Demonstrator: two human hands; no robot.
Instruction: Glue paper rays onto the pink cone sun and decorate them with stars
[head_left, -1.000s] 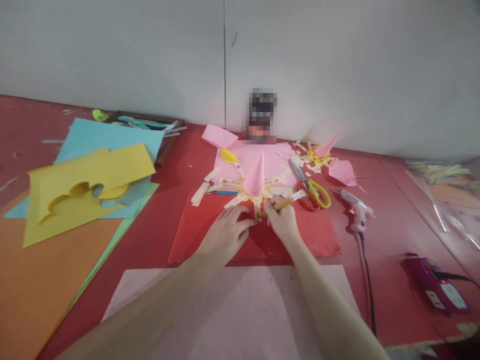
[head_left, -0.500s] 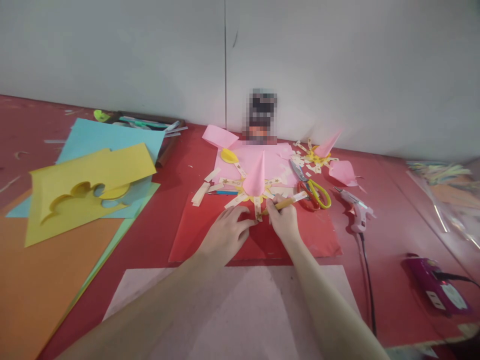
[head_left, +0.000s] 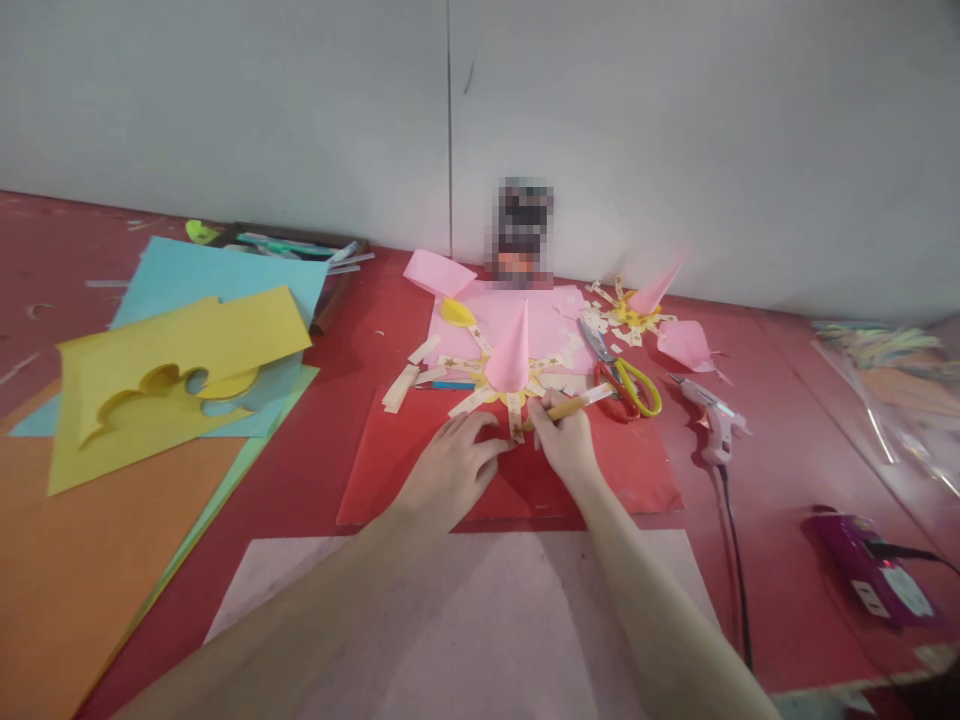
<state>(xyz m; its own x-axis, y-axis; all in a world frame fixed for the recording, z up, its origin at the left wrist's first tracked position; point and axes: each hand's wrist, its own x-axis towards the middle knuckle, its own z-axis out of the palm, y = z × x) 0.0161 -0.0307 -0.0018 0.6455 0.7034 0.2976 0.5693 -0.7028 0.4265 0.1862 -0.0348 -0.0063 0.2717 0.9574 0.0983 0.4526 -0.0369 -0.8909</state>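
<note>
Two-handed at mid-frame: clamps a yellow pen (head_left: 574, 405) in the right hand (head_left: 566, 438) beside a printed strip (head_left: 514, 412); rests the left hand (head_left: 454, 462), with thumb and forefinger apart, near the strip's lower end, over a red board (head_left: 382, 465). Has a pink cone (head_left: 510, 358) just above, scissors (head_left: 634, 386) right of center.

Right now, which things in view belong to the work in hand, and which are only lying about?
Belonging to the work:
pen, in the right hand
starred strip, beside the left hand
pink cone, standing upright

Apparently just lying about:
scissors
glue gun
cut yellow sheet
</note>
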